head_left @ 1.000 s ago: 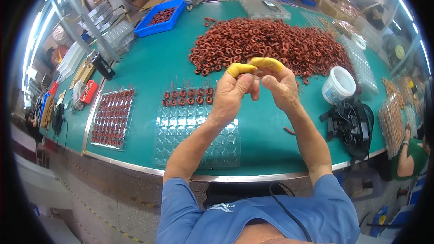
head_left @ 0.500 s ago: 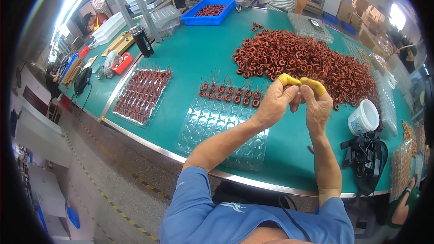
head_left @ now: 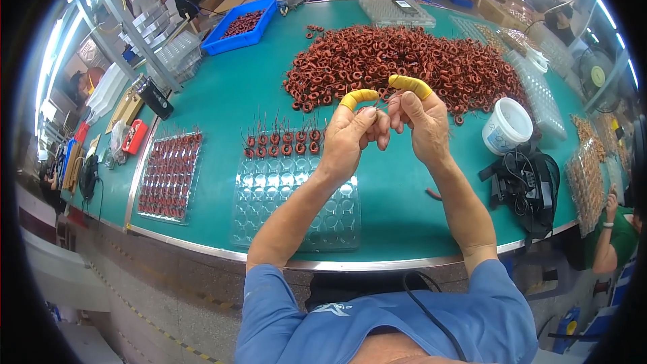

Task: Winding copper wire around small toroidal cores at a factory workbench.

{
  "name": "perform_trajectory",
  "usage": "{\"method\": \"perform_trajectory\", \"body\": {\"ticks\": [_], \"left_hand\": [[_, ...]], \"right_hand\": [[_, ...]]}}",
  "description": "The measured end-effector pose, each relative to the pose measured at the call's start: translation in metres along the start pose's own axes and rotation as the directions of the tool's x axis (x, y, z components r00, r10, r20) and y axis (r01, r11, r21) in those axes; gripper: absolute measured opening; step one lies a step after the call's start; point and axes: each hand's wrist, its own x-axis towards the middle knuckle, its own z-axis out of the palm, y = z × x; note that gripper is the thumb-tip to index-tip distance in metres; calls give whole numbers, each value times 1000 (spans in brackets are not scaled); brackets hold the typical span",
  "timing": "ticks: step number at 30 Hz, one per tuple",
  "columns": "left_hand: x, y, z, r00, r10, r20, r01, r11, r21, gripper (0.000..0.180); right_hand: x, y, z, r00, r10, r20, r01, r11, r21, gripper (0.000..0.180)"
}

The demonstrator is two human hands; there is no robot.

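My left hand and my right hand are raised in front of the heap, both with fingers pinched and close together. Yellow covers wrap both index fingers. Thin leads of a red-brown ring coil show between the fingertips; its body is mostly hidden. Just beyond lies a large heap of red-brown ring coils with wire leads. Left of my left hand is a clear plastic tray with round pockets; ring coils with upright leads fill its far rows, and the nearer pockets hold nothing.
A full tray of coils lies farther left. A blue bin of coils stands at the back. On the right are a white bucket and a black bag with cables. A dark tumbler stands far left.
The view has turned to the right, shifting the table's things leftward. Both hands remain together, with the right index finger now raised and thin leads showing between the fingertips.
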Motion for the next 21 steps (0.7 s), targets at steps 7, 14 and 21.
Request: {"method": "perform_trajectory", "body": {"ticks": [7, 14, 21], "left_hand": [[0, -4, 0, 999, 43, 28, -49, 970, 238, 27], [-9, 1, 9, 910, 405, 82, -244, 365, 898, 49], [-38, 1, 46, 696, 604, 389, -667, 344, 661, 44]], "right_hand": [[-2, -5, -1, 988, 154, -15, -155, 986, -67, 31], [1, -11, 1, 963, 77, -260, -148, 953, -263, 23], [17, 59, 64, 963, 261, -62, -266, 898, -350, 23]]}}
